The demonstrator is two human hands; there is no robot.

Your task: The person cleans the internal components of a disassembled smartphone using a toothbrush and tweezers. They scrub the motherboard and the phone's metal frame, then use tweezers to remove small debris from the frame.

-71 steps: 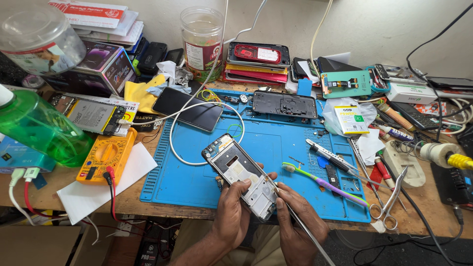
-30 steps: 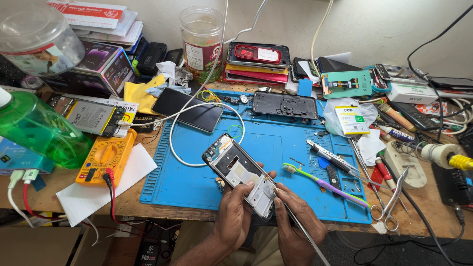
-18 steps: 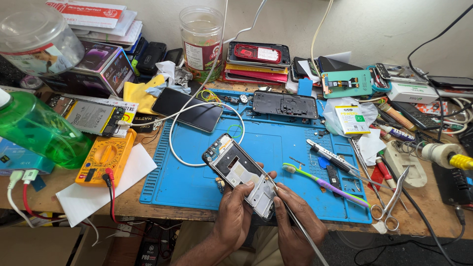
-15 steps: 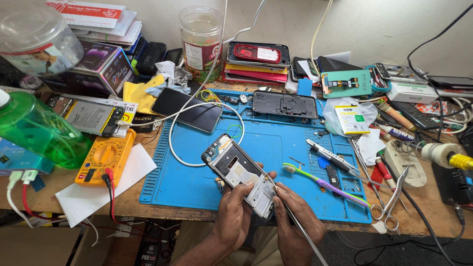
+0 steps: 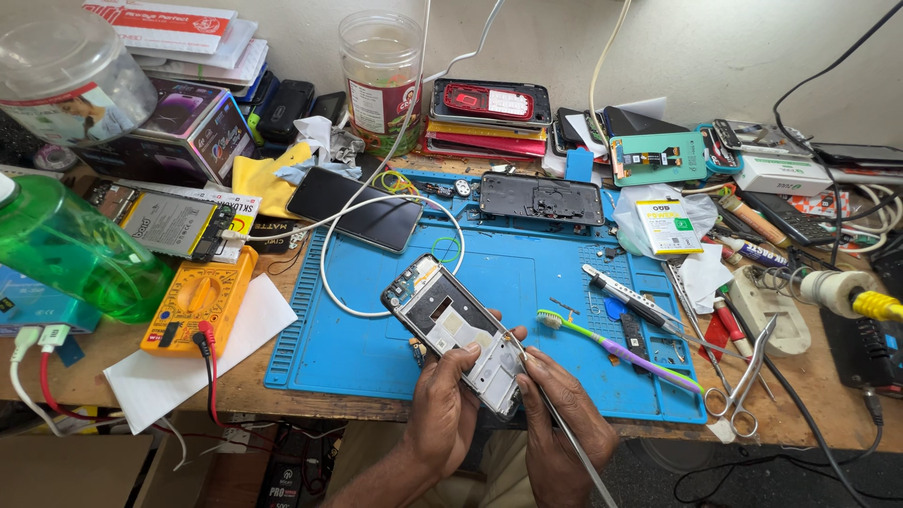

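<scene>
left hand (image 5: 442,414) fingers clasping opened phone (image 5: 454,329) over blue mat (image 5: 376,329) front edge, right hand (image 5: 564,423) pinching tweezers (image 5: 564,442)

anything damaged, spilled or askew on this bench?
No spill or breakage shows. The opened phone lies diagonal in the left hand, back cover off, board exposed, while the right hand holds a thin metal tool to its lower end. The blue mat is cluttered, and the green bottle lies tilted.

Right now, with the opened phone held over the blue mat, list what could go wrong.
The left hand grips only the lower end of the opened phone frame, so it might tip or slip. The right hand presses a thin metal tool against the frame's lower end; a slip could scratch parts. The white cable loop lies close behind and could snag.
</scene>
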